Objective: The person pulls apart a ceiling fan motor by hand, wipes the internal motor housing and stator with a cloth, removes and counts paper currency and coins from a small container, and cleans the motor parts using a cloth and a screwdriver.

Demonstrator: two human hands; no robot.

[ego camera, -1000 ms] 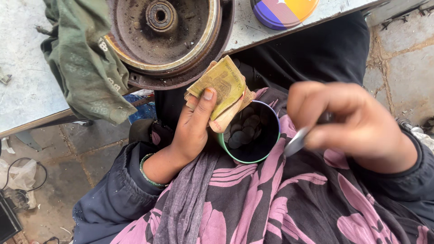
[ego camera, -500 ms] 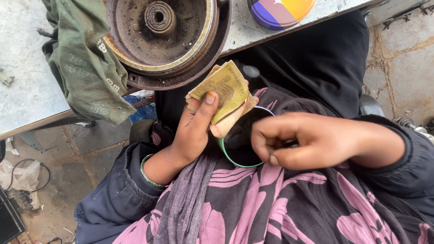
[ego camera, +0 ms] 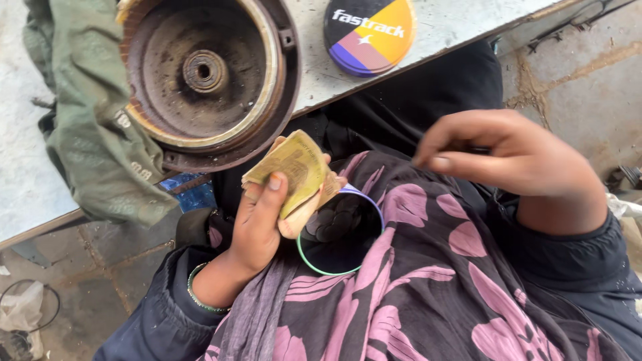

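Since the frame half a second back, we note that the right hand (ego camera: pixel 508 160) has lifted out of the round tin (ego camera: pixel 340 235) and now hangs above and to the right of it, clear of the rim; the tin's dark inside shows again.

Going left to right: a green cloth (ego camera: pixel 87 127) lies draped over the near edge of the pale table (ego camera: pixel 461 23), its lower part hanging past the edge. Just beside it sits a rusty round metal housing (ego camera: pixel 204 73) with a hub at its centre, partly overhanging the table edge. Below it, the left hand (ego camera: pixel 264 220) grips a folded wad of yellowish paper notes (ego camera: pixel 294 167) — thumb pressed on the near face, fingers curled behind. A green bangle (ego camera: pixel 200 297) circles that wrist. The wad touches the left rim of the tin, which rests in the lap on purple-flowered dark fabric (ego camera: pixel 428 281); small dark pieces lie inside the tin, too indistinct to identify.

Further right, the right hand has its fingertips pinched together, pointing left — we cannot tell whether anything is held between them. On the table above lies a round lid (ego camera: pixel 369 33), coloured black, yellow and purple, well apart from both hands.
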